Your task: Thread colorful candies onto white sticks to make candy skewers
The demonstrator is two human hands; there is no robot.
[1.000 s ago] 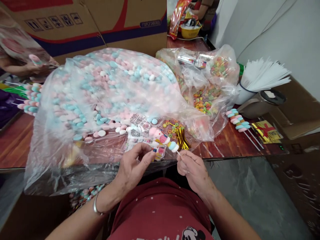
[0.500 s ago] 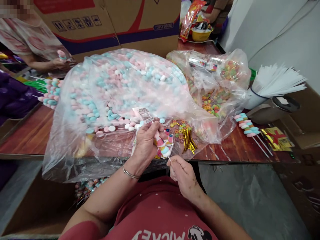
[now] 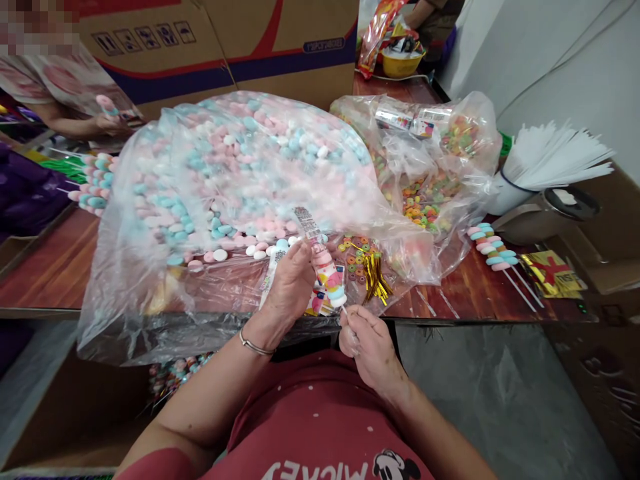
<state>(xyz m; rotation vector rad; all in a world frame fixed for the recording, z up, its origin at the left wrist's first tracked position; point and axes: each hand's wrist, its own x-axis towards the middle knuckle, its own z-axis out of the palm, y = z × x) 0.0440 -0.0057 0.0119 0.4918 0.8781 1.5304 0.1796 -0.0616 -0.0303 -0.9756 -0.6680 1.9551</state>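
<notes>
My right hand (image 3: 367, 350) pinches the white stick of a candy skewer (image 3: 330, 277) of pink, white and blue sweets, held upright over the table edge. My left hand (image 3: 293, 287) grips a clear printed wrapper sleeve (image 3: 307, 223) that covers the skewer's upper part, with its barcode end sticking up. Just beyond them lies a big clear bag of pink, blue and white sweets (image 3: 235, 173). A bundle of gold twist ties (image 3: 375, 277) lies right of my hands.
A second bag of colourful ring sweets (image 3: 425, 187) lies at the right. Finished skewers (image 3: 493, 253) rest on the wooden table (image 3: 55, 267), beside a cup of white sticks (image 3: 545, 160). Another person's hand (image 3: 107, 121) holds a skewer at the far left. Cardboard boxes (image 3: 225, 40) stand behind.
My left hand has drawn the wrapper sleeve over the skewer, which has swung from lying sideways to nearly upright. Both hands have drawn closer together.
</notes>
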